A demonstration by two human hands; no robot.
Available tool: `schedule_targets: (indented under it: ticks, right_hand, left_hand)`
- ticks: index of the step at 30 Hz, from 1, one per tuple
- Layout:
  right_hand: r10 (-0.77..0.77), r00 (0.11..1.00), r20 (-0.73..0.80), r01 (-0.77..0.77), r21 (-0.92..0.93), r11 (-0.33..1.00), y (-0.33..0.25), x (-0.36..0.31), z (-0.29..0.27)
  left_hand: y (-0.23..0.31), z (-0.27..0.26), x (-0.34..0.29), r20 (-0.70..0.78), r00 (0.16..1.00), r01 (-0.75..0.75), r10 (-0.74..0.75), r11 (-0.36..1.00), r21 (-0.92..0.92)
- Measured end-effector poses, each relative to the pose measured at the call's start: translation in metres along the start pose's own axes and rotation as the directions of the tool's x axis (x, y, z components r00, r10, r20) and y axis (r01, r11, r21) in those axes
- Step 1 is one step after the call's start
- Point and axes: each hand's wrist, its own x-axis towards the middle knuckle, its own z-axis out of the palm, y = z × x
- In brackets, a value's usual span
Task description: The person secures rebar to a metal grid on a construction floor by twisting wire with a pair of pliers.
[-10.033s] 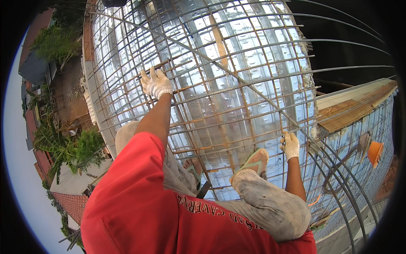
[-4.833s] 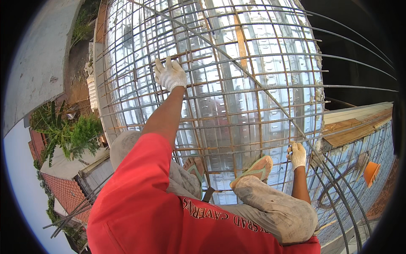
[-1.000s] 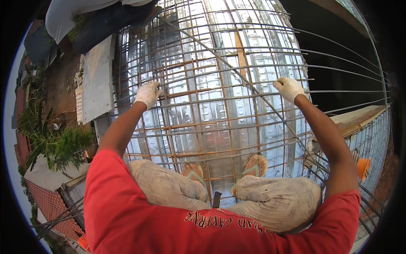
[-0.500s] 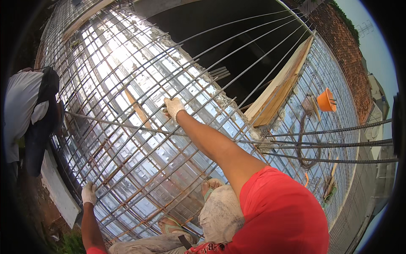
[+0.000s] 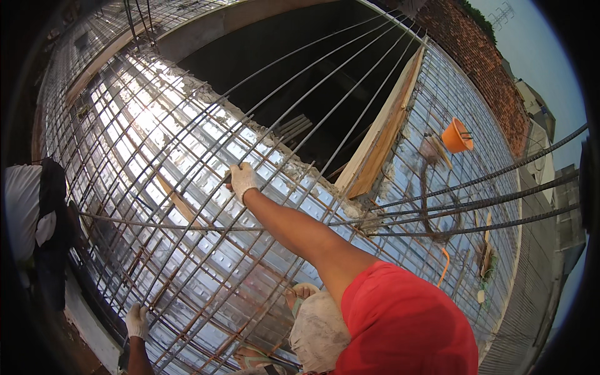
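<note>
My right hand (image 5: 242, 182), in a pale work glove, reaches over the middle of a steel mesh with its fingers curled round a thin rebar. Lower left, my left hand (image 5: 137, 322), gloved too, is closed at a rebar along the mesh edge. Whether both hands hold the same bar I cannot tell. The rebar mesh (image 5: 206, 250) lies over shiny ribbed metal decking (image 5: 156, 103). A wooden strip (image 5: 177, 199) sits among the bars left of my right hand. My sandalled feet (image 5: 304, 291) rest on the mesh, partly hidden by my leg.
A dark opening (image 5: 262, 69) gapes ahead, crossed by several long bars and edged by a wooden board (image 5: 387, 125). An orange bucket (image 5: 457, 135) stands right. Thick ribbed rebars (image 5: 500, 203) jut in from the right. Another person (image 5: 37, 219) is at far left.
The view has turned, so the opening and bucket sit further left and the mesh lower. My right hand has shifted slightly away from the wooden strip; both hands stay closed at the bars.
</note>
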Motion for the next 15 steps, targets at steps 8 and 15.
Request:
schedule_targets:
  ticks: [8, 15]
  right_hand:
    - [-0.139, 0.984, -0.115, 0.153, 0.123, 0.980, -0.022, 0.061, -0.038]
    - [0.070, 0.997, 0.031, -0.076, 0.366, 0.927, -0.014, 0.004, -0.014]
  left_hand:
    - [0.090, 0.001, 0.016, -0.092, 0.986, -0.142, 0.142, 0.990, 0.003]
    - [0.222, 0.003, 0.056, -0.054, 0.987, -0.148, 0.149, 0.989, 0.029]
